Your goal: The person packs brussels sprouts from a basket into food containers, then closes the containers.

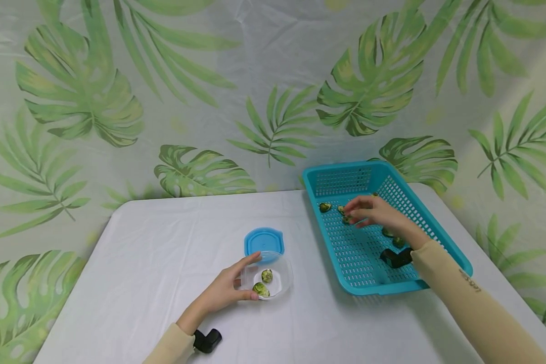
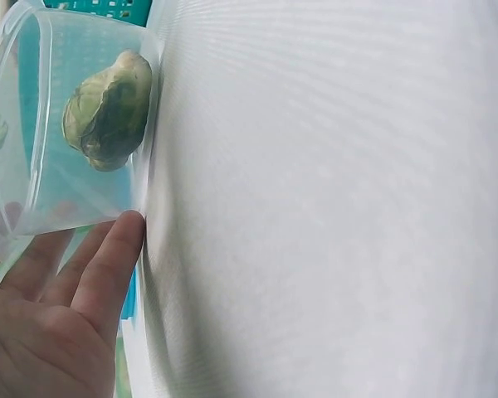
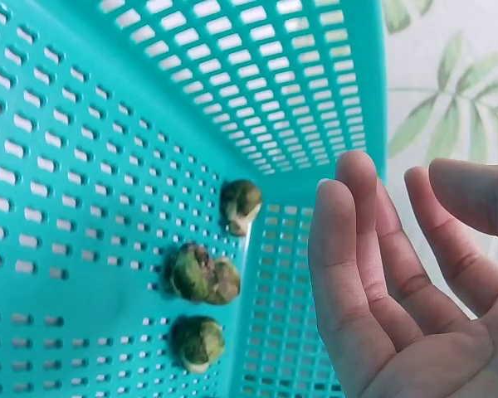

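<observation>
My left hand point(image 1: 227, 285) holds a clear plastic container point(image 1: 285, 278) by its left side, thumb at the front and fingers farther back. Two Brussels sprouts lie inside; one Brussels sprout point(image 2: 109, 112) shows through the wall in the left wrist view. Over a blue plastic basket point(image 1: 346, 273) hovers my right hand point(image 1: 375, 210), fingers slightly bent. The right wrist view shows nothing between those fingers. Several more sprouts lie on the basket floor, among them a browned sprout point(image 3: 197, 342) and another sprout point(image 1: 325, 207) by the left wall.
A blue lid point(image 1: 263, 238) lies on the white-covered table point(image 1: 164, 242), just behind the container and partly seen through it. The basket stands at the table's right side. Behind the table hangs a leaf-patterned sheet point(image 1: 282, 55).
</observation>
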### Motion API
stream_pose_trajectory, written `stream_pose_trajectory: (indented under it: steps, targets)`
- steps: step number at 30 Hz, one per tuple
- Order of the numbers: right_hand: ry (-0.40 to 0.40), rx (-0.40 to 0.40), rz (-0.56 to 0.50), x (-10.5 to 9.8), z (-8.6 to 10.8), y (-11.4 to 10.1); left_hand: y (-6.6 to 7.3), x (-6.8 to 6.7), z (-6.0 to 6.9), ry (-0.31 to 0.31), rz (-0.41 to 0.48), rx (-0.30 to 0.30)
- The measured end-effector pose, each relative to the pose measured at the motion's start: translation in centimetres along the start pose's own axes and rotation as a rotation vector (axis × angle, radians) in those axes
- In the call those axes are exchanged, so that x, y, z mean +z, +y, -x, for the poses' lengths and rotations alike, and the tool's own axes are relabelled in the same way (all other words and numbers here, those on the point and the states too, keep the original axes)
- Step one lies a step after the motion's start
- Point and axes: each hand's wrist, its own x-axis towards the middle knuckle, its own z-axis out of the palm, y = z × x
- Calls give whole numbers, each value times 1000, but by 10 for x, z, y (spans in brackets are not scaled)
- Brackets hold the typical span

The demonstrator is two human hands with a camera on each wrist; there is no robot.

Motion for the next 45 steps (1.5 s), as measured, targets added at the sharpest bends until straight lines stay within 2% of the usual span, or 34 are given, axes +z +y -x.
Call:
stream_pose_trajectory:
  steps: [13,23,35,45]
  targets:
    - [21,80,28,-15,-13,17,-1,0,0,-1,0,-1]
    - [2,167,53,-21,-25,24,0,0,1,-4,9,-2]
    - [-21,226,148,-19,-34,35,1,0,1,-4,13,-2]
    - [-57,265,180,-13,-38,39,0,0,0,-9,-1,-1]
